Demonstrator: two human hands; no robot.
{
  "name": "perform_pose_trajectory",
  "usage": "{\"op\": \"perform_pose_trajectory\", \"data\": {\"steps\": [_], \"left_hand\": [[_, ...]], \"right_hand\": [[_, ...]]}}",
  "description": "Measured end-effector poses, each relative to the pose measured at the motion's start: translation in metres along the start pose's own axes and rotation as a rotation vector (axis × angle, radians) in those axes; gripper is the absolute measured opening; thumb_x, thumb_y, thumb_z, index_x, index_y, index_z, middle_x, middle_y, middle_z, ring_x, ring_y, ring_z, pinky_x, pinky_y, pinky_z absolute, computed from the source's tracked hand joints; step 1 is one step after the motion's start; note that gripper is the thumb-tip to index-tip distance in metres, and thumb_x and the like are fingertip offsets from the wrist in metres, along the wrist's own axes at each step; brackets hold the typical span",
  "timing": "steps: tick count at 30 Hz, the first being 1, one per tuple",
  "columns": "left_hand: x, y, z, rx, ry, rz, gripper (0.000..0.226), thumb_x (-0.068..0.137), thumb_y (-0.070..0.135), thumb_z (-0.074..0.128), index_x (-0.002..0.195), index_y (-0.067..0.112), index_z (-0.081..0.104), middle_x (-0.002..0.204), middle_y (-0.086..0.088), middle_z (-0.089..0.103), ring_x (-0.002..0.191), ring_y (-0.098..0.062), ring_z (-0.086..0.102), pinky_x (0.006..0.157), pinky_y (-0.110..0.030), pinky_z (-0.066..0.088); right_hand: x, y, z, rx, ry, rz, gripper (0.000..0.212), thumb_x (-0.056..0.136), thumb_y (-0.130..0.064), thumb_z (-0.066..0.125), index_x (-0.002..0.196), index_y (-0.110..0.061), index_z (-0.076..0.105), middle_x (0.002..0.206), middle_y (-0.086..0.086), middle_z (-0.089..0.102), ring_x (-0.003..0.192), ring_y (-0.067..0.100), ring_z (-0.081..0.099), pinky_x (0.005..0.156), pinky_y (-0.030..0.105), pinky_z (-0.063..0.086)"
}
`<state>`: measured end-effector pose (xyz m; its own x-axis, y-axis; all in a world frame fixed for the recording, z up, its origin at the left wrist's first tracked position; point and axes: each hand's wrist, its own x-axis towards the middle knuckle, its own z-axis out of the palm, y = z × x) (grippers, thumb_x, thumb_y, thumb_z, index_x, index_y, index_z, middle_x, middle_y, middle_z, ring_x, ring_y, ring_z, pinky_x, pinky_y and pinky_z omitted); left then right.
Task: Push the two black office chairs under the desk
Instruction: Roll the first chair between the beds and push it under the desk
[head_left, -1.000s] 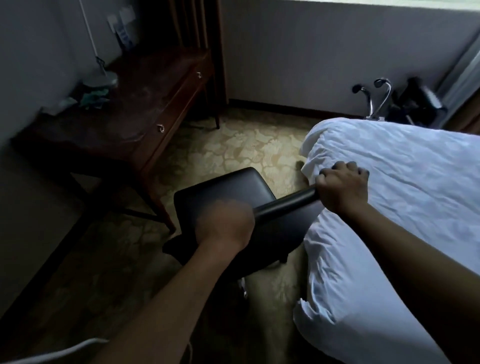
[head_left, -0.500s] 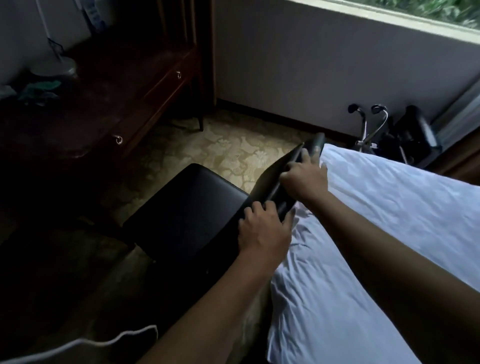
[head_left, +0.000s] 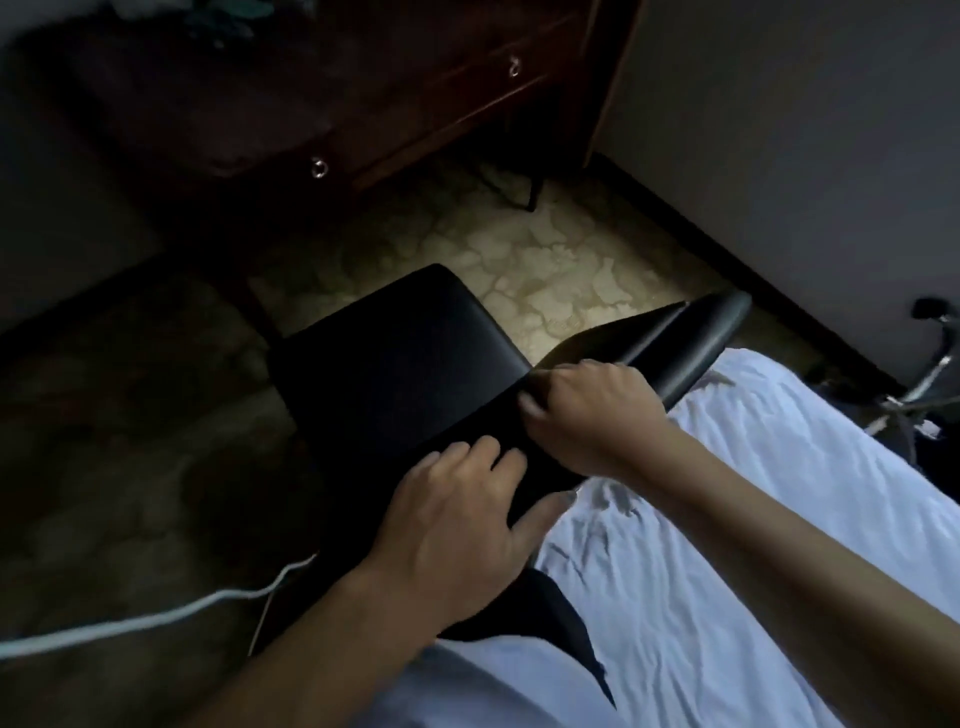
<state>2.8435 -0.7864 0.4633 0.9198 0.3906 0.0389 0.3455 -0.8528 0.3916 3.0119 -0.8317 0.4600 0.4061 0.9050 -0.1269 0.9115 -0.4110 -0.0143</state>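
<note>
A black office chair (head_left: 395, 364) stands on the carpet between the bed and the dark wooden desk (head_left: 291, 104), its seat facing the desk. Its padded backrest top runs along the bed's edge. My left hand (head_left: 462, 530) grips the near end of the backrest, fingers curled over its top. My right hand (head_left: 587, 415) holds the backrest a little farther along, also wrapped over the top edge. The chair's base and wheels are hidden in shadow. Only one chair shows.
A bed with white sheets (head_left: 753, 545) fills the right side, touching the chair's back. A white cable (head_left: 156, 618) lies across the carpet at lower left. The desk's drawers have ring handles (head_left: 318, 168). Chrome-and-black equipment (head_left: 930, 364) stands by the wall at far right.
My view has tilted down and closer to the chair. Both hands have slid nearer together on the backrest. The chair has turned slightly, its seat now pointing more at the desk.
</note>
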Motion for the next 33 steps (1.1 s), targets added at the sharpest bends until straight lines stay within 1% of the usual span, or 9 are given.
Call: {"op": "perform_pose_trajectory", "data": {"steps": [3, 7, 13, 16, 18, 20, 24, 28, 33], "left_hand": [[0.003, 0.001, -0.003, -0.068, -0.020, -0.098, 0.046, 0.099, 0.046, 0.028, 0.078, 0.020, 0.058, 0.075, 0.001, 0.057, 0.070, -0.022, 0.056, 0.066, -0.038, 0.046], [0.002, 0.008, -0.004, -0.073, 0.022, -0.178, 0.045, 0.100, 0.040, 0.025, 0.076, 0.022, 0.059, 0.071, 0.004, 0.057, 0.068, -0.019, 0.057, 0.065, -0.035, 0.045], [-0.006, 0.026, 0.004, -0.029, 0.194, -0.415, 0.041, 0.096, 0.037, 0.040, 0.061, 0.021, 0.053, 0.058, 0.005, 0.054, 0.051, -0.014, 0.051, 0.051, -0.024, 0.022], [-0.009, 0.027, 0.001, -0.063, 0.261, -0.533, 0.039, 0.095, 0.040, 0.040, 0.059, 0.026, 0.041, 0.055, 0.009, 0.046, 0.046, -0.011, 0.038, 0.045, -0.021, 0.013], [-0.011, 0.024, -0.001, -0.091, 0.296, -0.603, 0.036, 0.095, 0.042, 0.039, 0.061, 0.030, 0.039, 0.056, 0.010, 0.049, 0.048, -0.009, 0.037, 0.045, -0.021, 0.017], [-0.014, 0.023, 0.000, -0.089, 0.304, -0.630, 0.034, 0.094, 0.040, 0.040, 0.063, 0.026, 0.047, 0.059, 0.008, 0.055, 0.050, -0.013, 0.047, 0.050, -0.026, 0.024], [-0.014, 0.020, -0.003, -0.116, 0.281, -0.635, 0.030, 0.091, 0.037, 0.043, 0.068, 0.025, 0.058, 0.060, 0.008, 0.058, 0.053, -0.014, 0.054, 0.054, -0.027, 0.035], [-0.008, 0.010, -0.003, -0.151, 0.334, -0.581, 0.027, 0.089, 0.033, 0.045, 0.068, 0.023, 0.059, 0.061, 0.006, 0.059, 0.055, -0.018, 0.056, 0.060, -0.034, 0.049], [0.008, -0.026, -0.023, -0.128, 0.312, -0.659, 0.030, 0.091, 0.038, 0.046, 0.063, 0.029, 0.038, 0.057, 0.011, 0.051, 0.050, -0.011, 0.045, 0.049, -0.024, 0.023]], "right_hand": [[-0.006, 0.004, -0.001, 0.065, 0.011, -0.099, 0.037, 0.089, -0.043, 0.024, 0.066, -0.022, 0.044, 0.083, 0.003, 0.067, 0.084, 0.027, 0.062, 0.060, 0.033, 0.030], [-0.011, 0.008, 0.001, 0.106, 0.023, -0.138, 0.032, 0.088, -0.043, 0.026, 0.067, -0.025, 0.042, 0.085, 0.000, 0.065, 0.087, 0.024, 0.061, 0.058, 0.031, 0.028], [-0.016, 0.008, 0.001, 0.096, 0.028, -0.158, 0.034, 0.089, -0.044, 0.030, 0.066, -0.023, 0.044, 0.079, -0.005, 0.061, 0.083, 0.020, 0.058, 0.047, 0.027, 0.014], [-0.013, 0.005, -0.005, 0.119, 0.055, -0.067, 0.040, 0.088, -0.045, 0.034, 0.067, -0.018, 0.053, 0.063, -0.005, 0.053, 0.059, 0.017, 0.047, 0.047, 0.028, 0.019], [-0.012, 0.002, -0.009, 0.129, 0.097, 0.035, 0.040, 0.087, -0.044, 0.038, 0.065, -0.015, 0.056, 0.053, -0.003, 0.047, 0.046, 0.014, 0.036, 0.046, 0.027, 0.020], [-0.015, -0.003, -0.010, 0.125, 0.168, 0.103, 0.038, 0.086, -0.041, 0.042, 0.064, -0.014, 0.055, 0.050, 0.000, 0.047, 0.044, 0.020, 0.039, 0.046, 0.029, 0.021], [-0.030, -0.030, -0.006, 0.264, 0.371, 0.072, 0.033, 0.083, -0.031, 0.052, 0.055, -0.018, 0.037, 0.047, 0.000, 0.048, 0.047, 0.022, 0.046, 0.055, 0.029, 0.025], [-0.025, -0.041, 0.000, 0.356, 0.555, 0.088, 0.034, 0.079, -0.025, 0.055, 0.053, -0.020, 0.033, 0.047, 0.000, 0.044, 0.046, 0.017, 0.036, 0.058, 0.024, 0.016], [0.004, -0.061, -0.009, 0.372, 0.649, 0.003, 0.033, 0.076, -0.023, 0.053, 0.050, -0.017, 0.035, 0.046, 0.001, 0.037, 0.043, 0.017, 0.031, 0.053, 0.023, 0.013]]}}
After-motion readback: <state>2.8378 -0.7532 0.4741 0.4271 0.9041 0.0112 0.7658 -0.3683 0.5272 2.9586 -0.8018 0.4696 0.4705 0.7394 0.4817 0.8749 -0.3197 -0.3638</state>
